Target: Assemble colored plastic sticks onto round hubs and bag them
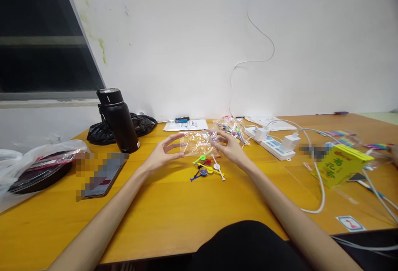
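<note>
A clear, crinkled plastic bag (197, 142) is stretched between my two hands above the table. My left hand (166, 152) pinches its left end with thumb and fingers. At the other end, my right hand (229, 148) grips the bag in the same way. Just below the bag lies a small heap of plastic pieces, each with a round disc and thin arms: a green piece (202, 157), a red piece (208, 162), a white piece (217, 166), a yellow piece (210, 170) and a blue piece (203, 173). A black part shows among them.
Behind my right hand lies another bag of colourful pieces (231, 129), beside a power strip (278, 148) with white cables. A black bottle (120, 121) and a phone (105, 179) are on the left. A yellow box (340, 165) stands right; papers (186, 125) and a screwdriver (182, 120) lie behind.
</note>
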